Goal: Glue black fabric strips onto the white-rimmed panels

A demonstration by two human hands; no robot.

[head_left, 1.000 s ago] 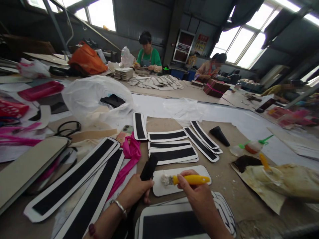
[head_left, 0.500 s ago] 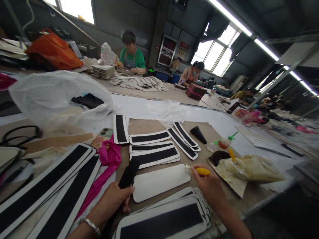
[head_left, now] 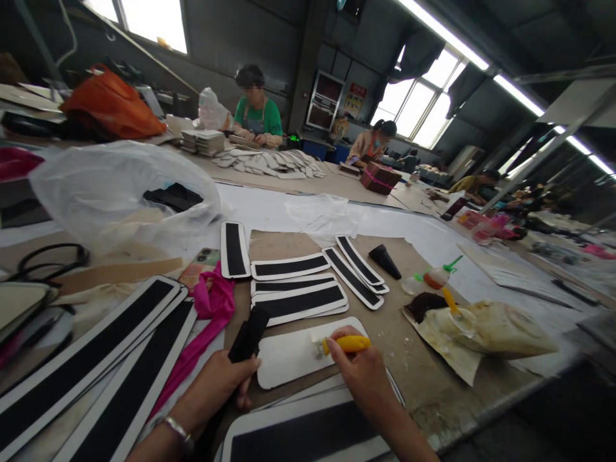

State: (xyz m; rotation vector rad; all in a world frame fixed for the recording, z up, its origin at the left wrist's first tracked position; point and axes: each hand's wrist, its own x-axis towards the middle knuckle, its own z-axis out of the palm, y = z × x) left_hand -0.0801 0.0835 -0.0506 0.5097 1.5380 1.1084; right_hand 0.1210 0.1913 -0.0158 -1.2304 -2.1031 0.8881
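Observation:
My right hand [head_left: 359, 366] grips a yellow-handled brush [head_left: 349, 344], its whitish bristles against the white rounded panel [head_left: 289, 359]. Black strips [head_left: 249, 333] are pinched in my left hand [head_left: 226, 382], whose thumb lies at the panel's left end. Below the panel, partly under my right forearm, is a stack of white panels with black centres [head_left: 308, 423]. Beyond it lie several smaller black-and-white pieces [head_left: 303, 300] on brown board.
A stained bag with a yellow handle [head_left: 486, 324] lies at right, near a green-tipped bottle [head_left: 439, 274] and a black cone [head_left: 385, 261]. Long panels [head_left: 129, 372], pink cloth [head_left: 212, 298] and a clear plastic bag [head_left: 120, 186] are at left. A co-worker in green [head_left: 257, 115] sits across the table.
My right hand has moved left with the brush, from the panel's right end to near its middle. My left hand stays in place with the black strips.

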